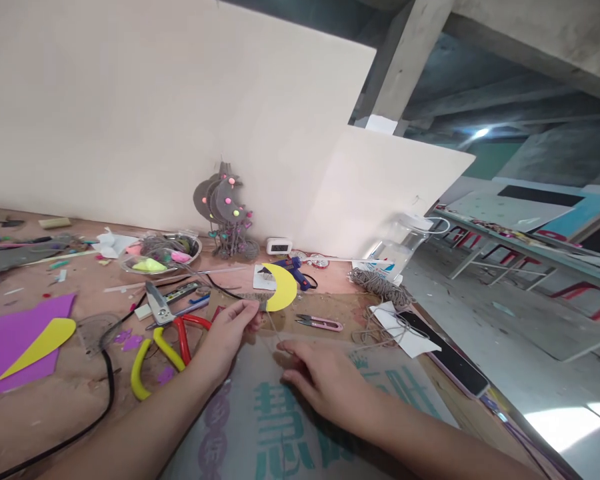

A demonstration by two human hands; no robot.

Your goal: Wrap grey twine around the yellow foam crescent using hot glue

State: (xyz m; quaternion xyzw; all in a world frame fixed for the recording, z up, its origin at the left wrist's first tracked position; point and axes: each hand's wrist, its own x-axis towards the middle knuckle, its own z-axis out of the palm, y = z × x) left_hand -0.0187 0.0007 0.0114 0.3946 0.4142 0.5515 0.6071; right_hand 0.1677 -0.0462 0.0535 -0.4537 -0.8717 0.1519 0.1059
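Note:
My left hand (235, 321) pinches the end of a yellow paper crescent (286, 288); grey yarn is wound around that end beside my fingertips. My right hand (325, 380) is just below and to the right, its fingers curled on a thin strand of yarn (273, 325) that runs up to the crescent. Both hands are over a translucent plastic sheet (285, 427) with green and purple print. Pink thread snips (320, 323) lie beyond my right hand. A loose grey yarn skein (380, 287) rests farther right, with strands trailing from it.
Red-and-yellow-handled pliers (183, 340) and a box cutter (159, 305) lie left of my left hand. A blue glue gun (300, 272), small white clock (279, 247) and grey moon ornament (225, 207) stand behind. Purple paper (15, 340) is left; a phone (450, 357) lies at the right edge.

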